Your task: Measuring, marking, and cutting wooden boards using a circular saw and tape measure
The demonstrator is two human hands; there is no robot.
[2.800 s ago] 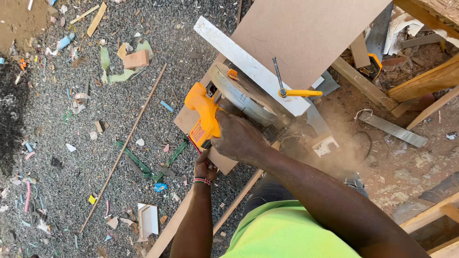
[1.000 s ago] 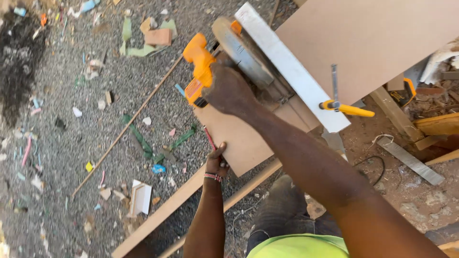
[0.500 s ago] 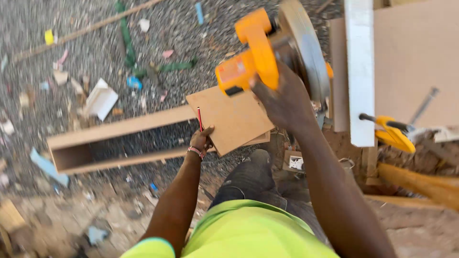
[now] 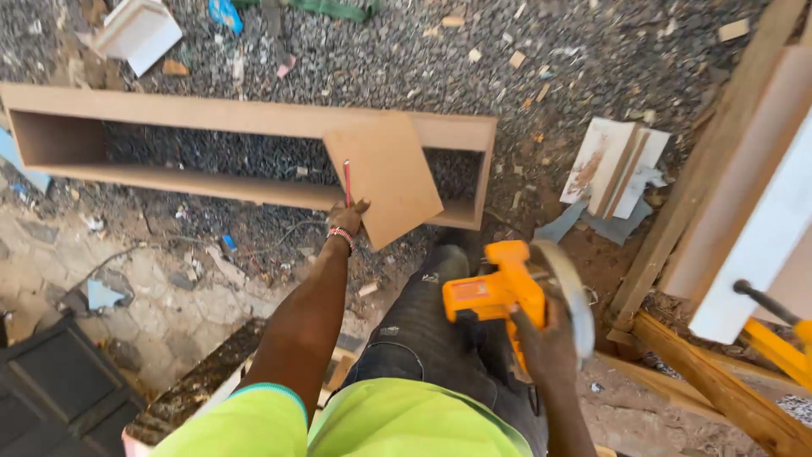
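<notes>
Change: the right hand (image 4: 550, 343) has brought the orange circular saw (image 4: 507, 296) down from the white board to thigh level beside the person's leg; the left hand (image 4: 348, 217) has carried the cut panel (image 4: 385, 173) clear of the saw and out over the long wooden frame (image 4: 245, 118).
Surroundings: gravel ground (image 4: 423, 59) is littered with wood chips and offcuts; a white block (image 4: 139, 30) lies at the upper left, and a small stack of pale scrap boards (image 4: 617, 165) lies near the frame's right end.
Right side: the white board (image 4: 761, 245) leans across wooden trestle beams (image 4: 719, 389), with a yellow-handled clamp (image 4: 778, 338) gripping its lower end.
Lower left: a dark slab (image 4: 51, 406) and broken paving lie by the person's lime-green shirt (image 4: 381, 423).
In the way: the panel covers part of the frame's right section; the person's dark trousers (image 4: 423, 330) stand between the two hands.
Left hand: fingers closed on the panel's lower edge, a red pencil (image 4: 346, 182) pinned upright against its left edge, a beaded band on the wrist.
Right hand: wrapped tightly round the saw's handle, the round blade guard facing the trestle.
Panel position: tilted, its top corner overlapping the frame's upper rail, well apart from the saw.
Saw position: just below and to the right of the panel, near the right knee.
</notes>
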